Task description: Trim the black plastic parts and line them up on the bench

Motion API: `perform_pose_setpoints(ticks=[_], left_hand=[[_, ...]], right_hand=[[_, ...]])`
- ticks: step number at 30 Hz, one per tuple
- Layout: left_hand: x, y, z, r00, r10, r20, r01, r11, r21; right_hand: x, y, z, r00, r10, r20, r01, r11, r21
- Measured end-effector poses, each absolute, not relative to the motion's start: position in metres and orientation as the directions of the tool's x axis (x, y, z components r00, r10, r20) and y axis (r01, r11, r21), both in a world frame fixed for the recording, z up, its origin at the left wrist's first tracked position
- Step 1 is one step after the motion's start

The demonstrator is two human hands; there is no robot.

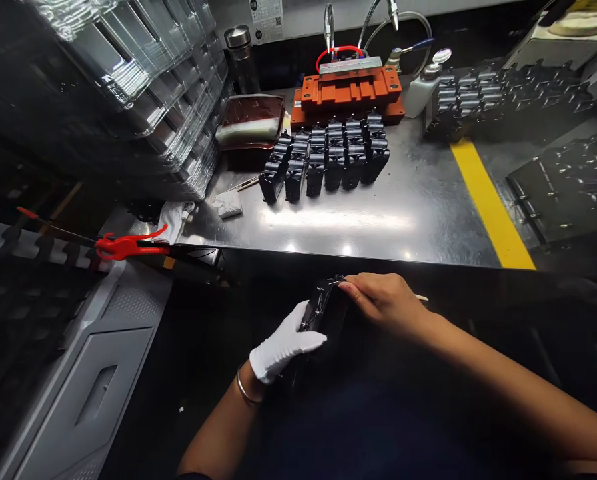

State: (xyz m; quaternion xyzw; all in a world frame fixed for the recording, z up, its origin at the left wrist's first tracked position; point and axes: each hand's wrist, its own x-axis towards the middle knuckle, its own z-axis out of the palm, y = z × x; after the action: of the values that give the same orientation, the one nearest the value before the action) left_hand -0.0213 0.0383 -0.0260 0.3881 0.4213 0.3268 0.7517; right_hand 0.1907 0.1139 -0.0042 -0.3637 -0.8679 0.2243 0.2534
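My left hand [291,339], in a white glove, is wrapped around a black rectangular part [323,310] in front of the bench edge. Small shiny pins or clips run along the part's upper side. At the part's far end, my bare right hand [381,297] has its thumb and fingers pinched on the edge; whether a small piece is between the fingertips is hidden. A row of several black parts [325,157] stands on the metal bench, beyond both hands. Behind that row sits an orange fixture [348,93].
Wrapped clear trays [163,87] are stacked high at the left. A red air gun [128,245] hangs by the bench's left corner, above a grey bin [93,393]. Yellow tape [491,200] crosses the metal bench [418,227]. More black parts [471,100] and a white bottle [421,90] stand right.
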Motion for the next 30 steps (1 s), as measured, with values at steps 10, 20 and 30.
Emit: perform_pose_setpoints(ticks=[10,20,30], left_hand=[[-0.012,0.035,-0.040,-0.101,0.973,-0.210,0.153,0.223,0.963],[-0.019,0.026,-0.053,-0.021,0.991,-0.130,0.134,0.132,0.982],[-0.019,0.033,-0.043,0.137,0.963,-0.232,0.031,0.230,0.973]], right_hand=[[0.206,0.121,0.013,-0.644,0.670,0.370,0.539,0.740,-0.402],[0.209,0.117,0.013,-0.777,0.548,0.310,0.434,0.822,-0.368],[0.207,0.117,0.015,-0.787,0.487,0.378,0.365,0.862,-0.352]])
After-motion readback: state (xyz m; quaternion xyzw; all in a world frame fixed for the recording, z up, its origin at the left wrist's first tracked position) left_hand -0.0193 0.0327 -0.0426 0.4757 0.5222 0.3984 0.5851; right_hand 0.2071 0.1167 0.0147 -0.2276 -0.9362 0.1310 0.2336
